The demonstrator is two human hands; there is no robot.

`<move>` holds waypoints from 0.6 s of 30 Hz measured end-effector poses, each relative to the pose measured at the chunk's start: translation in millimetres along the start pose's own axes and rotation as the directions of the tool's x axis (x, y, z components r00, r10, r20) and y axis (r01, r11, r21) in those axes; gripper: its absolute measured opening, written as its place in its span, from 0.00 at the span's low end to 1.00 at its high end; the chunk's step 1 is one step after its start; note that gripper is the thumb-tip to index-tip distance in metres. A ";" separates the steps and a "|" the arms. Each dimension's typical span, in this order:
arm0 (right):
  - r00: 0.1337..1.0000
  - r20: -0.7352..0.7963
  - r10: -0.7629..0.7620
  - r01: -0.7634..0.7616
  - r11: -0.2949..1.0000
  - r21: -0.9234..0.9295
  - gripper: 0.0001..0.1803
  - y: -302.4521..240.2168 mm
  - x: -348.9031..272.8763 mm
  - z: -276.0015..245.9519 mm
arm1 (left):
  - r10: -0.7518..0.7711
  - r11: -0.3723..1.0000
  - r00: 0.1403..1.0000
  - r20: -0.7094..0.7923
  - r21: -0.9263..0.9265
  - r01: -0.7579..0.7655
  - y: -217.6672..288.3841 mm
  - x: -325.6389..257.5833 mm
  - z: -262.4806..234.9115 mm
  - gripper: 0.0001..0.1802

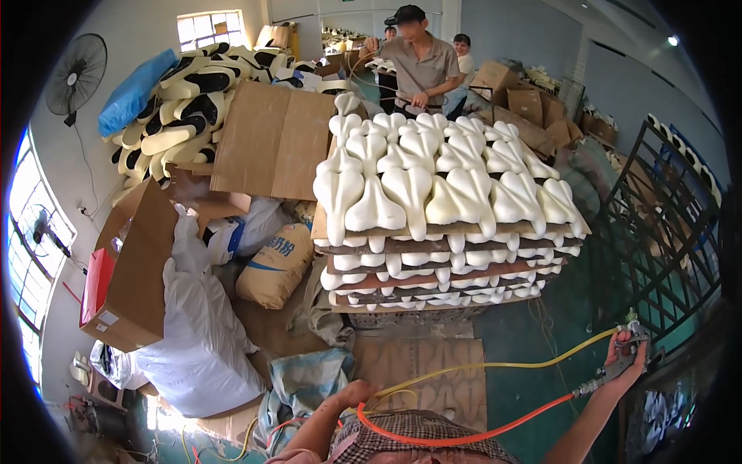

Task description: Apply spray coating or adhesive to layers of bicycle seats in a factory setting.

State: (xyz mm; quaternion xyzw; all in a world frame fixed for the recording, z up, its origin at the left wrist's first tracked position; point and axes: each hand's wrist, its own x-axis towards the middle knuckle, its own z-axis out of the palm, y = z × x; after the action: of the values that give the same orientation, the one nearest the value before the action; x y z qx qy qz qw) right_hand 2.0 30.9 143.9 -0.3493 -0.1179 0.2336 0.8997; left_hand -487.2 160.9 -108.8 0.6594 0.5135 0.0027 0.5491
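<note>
- Stack of white foam saddle forms (448,189) on brown boards, centre frame toward 12 o'clock: several tiers are seen, top tier fully laid out. All pieces look plain white w/ no visible coating, so the spraying is judged not yet begun, or the result can't be told from this view.
- Spray gun (622,357), 4 o'clock: held off to the side, well apart from the stack, nozzle not aimed at the forms. Yellow hose (495,365) and orange hose (471,435) are run from it across the lap.
- Right hand (627,362): fingers wrapped around the gun grip; trigger finger position can't be told.
- Left hand (357,393), 6 o'clock: fingers curled near the hoses; whether they are pinched can't be made out.
- Hidden/unclear: lower tiers shown edge-on only; back of stack partly blocked by a co-worker (420,66) at 12 o'clock; gun nozzle too small to read; frame rim is black.
</note>
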 end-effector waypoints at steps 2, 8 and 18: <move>1.000 -0.018 0.005 -0.005 1.000 -0.006 0.20 3.5 1.8 2.7 | -0.043 0.999 0.999 0.020 -0.018 0.043 -16.2 14.1 2.1 0.34; 0.999 0.036 -0.012 0.013 1.000 -0.022 0.20 4.5 0.2 -1.5 | -0.060 0.997 0.997 0.044 -0.054 0.063 -14.2 8.0 3.0 0.36; 0.997 0.066 -0.038 0.041 0.998 -0.048 0.19 1.3 -8.6 8.4 | -0.132 0.989 0.990 0.046 -0.060 0.135 -16.0 11.8 0.7 0.35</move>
State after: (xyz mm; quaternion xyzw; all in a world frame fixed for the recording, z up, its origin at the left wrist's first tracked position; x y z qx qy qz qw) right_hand -9.1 32.3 148.7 -0.3613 -0.1596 0.2240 0.8910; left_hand -492.0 166.3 -127.3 0.6058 0.5444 -0.0316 0.5793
